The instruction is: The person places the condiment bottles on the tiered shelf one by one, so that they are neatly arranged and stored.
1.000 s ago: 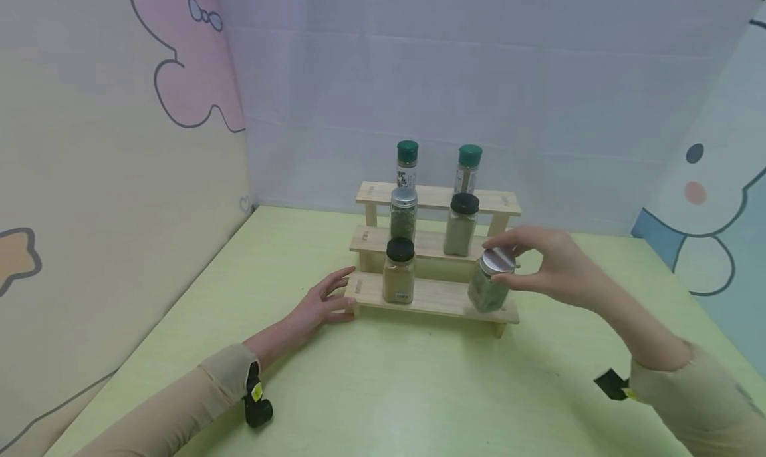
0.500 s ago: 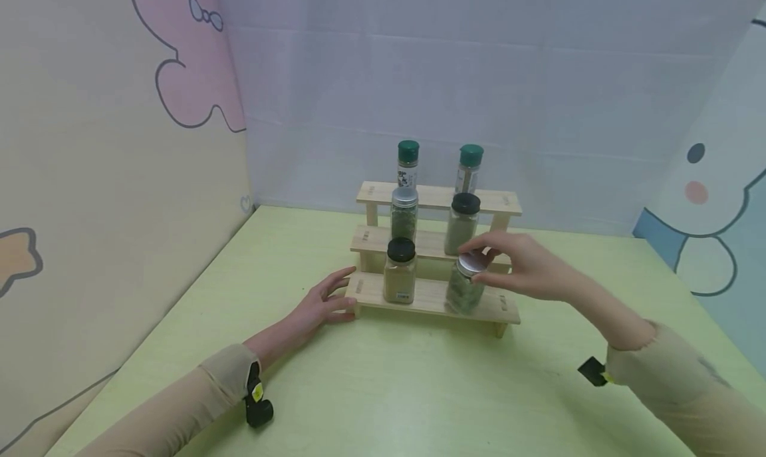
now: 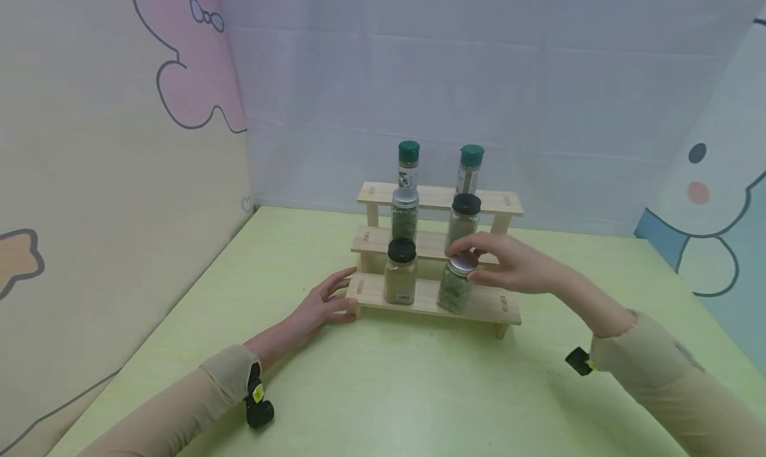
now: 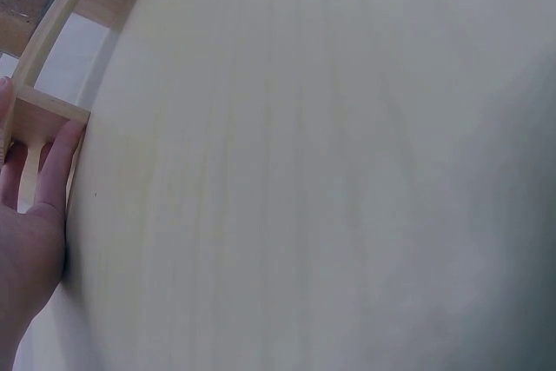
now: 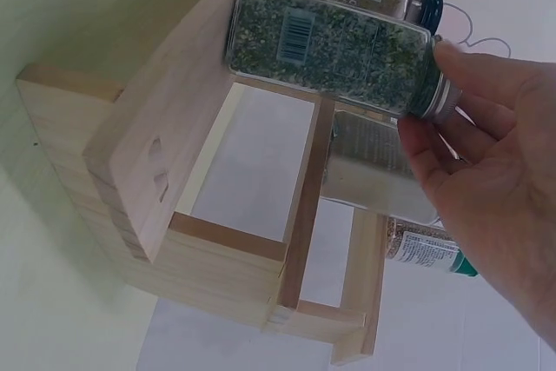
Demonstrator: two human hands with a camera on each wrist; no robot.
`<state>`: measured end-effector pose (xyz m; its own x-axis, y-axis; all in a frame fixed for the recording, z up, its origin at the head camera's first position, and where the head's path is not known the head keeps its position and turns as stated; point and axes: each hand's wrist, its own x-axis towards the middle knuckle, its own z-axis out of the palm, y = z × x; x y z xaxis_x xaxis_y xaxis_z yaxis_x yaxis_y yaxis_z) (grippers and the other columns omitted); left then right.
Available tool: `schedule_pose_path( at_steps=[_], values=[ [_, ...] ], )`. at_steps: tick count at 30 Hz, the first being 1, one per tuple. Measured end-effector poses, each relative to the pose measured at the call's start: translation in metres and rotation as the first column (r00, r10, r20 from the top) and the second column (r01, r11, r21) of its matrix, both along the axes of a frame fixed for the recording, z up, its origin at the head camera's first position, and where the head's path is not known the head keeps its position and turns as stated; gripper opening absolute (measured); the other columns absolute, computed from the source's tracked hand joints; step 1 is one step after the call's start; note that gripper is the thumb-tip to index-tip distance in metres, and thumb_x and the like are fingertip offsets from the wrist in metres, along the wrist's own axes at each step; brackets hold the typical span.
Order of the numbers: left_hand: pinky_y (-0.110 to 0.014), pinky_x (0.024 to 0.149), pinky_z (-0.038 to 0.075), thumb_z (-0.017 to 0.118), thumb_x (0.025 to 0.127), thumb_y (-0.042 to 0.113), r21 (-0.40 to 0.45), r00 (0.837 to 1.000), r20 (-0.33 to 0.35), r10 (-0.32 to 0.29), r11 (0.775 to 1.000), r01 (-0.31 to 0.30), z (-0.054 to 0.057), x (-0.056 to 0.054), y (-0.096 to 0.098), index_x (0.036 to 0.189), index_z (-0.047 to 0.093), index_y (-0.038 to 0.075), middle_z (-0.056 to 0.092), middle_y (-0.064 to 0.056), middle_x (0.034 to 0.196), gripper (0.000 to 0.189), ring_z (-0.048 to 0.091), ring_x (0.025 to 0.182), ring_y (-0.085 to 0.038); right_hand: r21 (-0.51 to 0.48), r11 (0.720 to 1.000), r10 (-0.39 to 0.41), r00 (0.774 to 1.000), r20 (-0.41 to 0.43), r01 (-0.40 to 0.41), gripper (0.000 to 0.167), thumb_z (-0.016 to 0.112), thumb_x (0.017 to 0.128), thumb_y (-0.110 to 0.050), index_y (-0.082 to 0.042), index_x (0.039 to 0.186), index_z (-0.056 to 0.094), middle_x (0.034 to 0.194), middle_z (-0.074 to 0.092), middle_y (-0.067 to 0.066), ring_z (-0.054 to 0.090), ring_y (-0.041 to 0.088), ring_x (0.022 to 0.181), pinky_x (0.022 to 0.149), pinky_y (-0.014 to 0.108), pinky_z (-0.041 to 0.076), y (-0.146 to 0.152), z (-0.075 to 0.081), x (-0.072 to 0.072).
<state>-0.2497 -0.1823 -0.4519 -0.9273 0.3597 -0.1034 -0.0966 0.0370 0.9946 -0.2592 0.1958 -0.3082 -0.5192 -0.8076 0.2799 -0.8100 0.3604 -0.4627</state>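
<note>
With thumb and fingertips my right hand (image 3: 520, 264) pinches the silver lid of a square glass spice jar (image 3: 453, 289) filled with green flakes. In the head view the jar leans slightly, its base over the bottom step of a three-tier wooden spice rack (image 3: 431, 297). The right wrist view shows the barcode on this spice jar (image 5: 339, 49) and its bottom right at the step board. My left hand (image 3: 314, 310) rests at the rack's left end, its fairly straight fingers touching it. The left wrist view has those fingers (image 4: 59, 167) against the end of the wooden rack (image 4: 48, 110).
Left on the bottom step stands a black-capped jar (image 3: 400, 277). The middle step bears a silver-lidded jar (image 3: 404, 219) and another black-capped jar (image 3: 463, 224). Two green-capped bottles (image 3: 409, 164) stand on top. A pale yellow-green table (image 3: 383, 390) lies beneath, with curtain-like walls around.
My right hand has moved left along the bottom step with the spice jar, from the rack's right end toward the black-capped jar. My left hand has stayed at the rack's left end.
</note>
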Motion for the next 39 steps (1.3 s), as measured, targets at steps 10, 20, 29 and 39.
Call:
schedule_pose_path(
  at_steps=[10, 20, 29, 39],
  values=[
    [-0.042, 0.096, 0.057, 0.066, 0.095, 0.018, -0.010, 1.000, -0.003, -0.002, 1.000, 0.002, -0.001, -0.002, 0.000, 0.152, 0.033, 0.033, 0.033, -0.009, 0.156, 0.067, 0.056, 0.126, -0.025, 0.057, 0.997, 0.056, 0.997, 0.060, -0.059, 0.041, 0.061, 0.096, -0.004, -0.010, 0.136, 0.055, 0.129, 0.063, 0.003, 0.061, 0.006, 0.108, 0.092, 0.024, 0.054, 0.006, 0.004, -0.012],
    [-0.042, 0.097, 0.056, 0.065, 0.096, 0.018, -0.013, 1.000, -0.003, -0.003, 1.000, 0.003, -0.004, -0.003, -0.001, 0.152, 0.033, 0.033, 0.032, -0.009, 0.156, 0.066, 0.055, 0.128, -0.027, 0.054, 0.993, 0.098, 0.991, 0.086, -0.103, 0.038, 0.057, 0.098, -0.004, -0.010, 0.136, 0.058, 0.135, 0.060, 0.004, 0.059, 0.006, 0.117, 0.096, 0.025, 0.053, 0.008, 0.003, -0.017],
    [-0.041, 0.097, 0.057, 0.065, 0.096, 0.018, -0.013, 1.000, -0.002, -0.003, 1.000, 0.003, -0.002, -0.002, 0.000, 0.152, 0.033, 0.032, 0.032, -0.008, 0.157, 0.066, 0.055, 0.127, -0.026, 0.049, 0.995, 0.086, 0.991, 0.104, -0.091, 0.039, 0.058, 0.098, -0.008, -0.011, 0.137, 0.056, 0.136, 0.060, 0.004, 0.059, 0.007, 0.117, 0.097, 0.025, 0.052, 0.007, 0.002, -0.017],
    [-0.041, 0.096, 0.057, 0.065, 0.096, 0.018, 0.001, 1.000, 0.006, -0.014, 1.000, 0.014, -0.002, -0.003, -0.001, 0.153, 0.031, 0.029, 0.032, -0.011, 0.156, 0.068, 0.056, 0.125, -0.024, 0.048, 0.998, 0.027, 0.996, 0.080, -0.031, 0.046, 0.062, 0.095, -0.004, -0.012, 0.139, 0.054, 0.138, 0.059, 0.003, 0.058, 0.009, 0.118, 0.096, 0.032, 0.054, 0.006, 0.001, -0.008]
  ],
)
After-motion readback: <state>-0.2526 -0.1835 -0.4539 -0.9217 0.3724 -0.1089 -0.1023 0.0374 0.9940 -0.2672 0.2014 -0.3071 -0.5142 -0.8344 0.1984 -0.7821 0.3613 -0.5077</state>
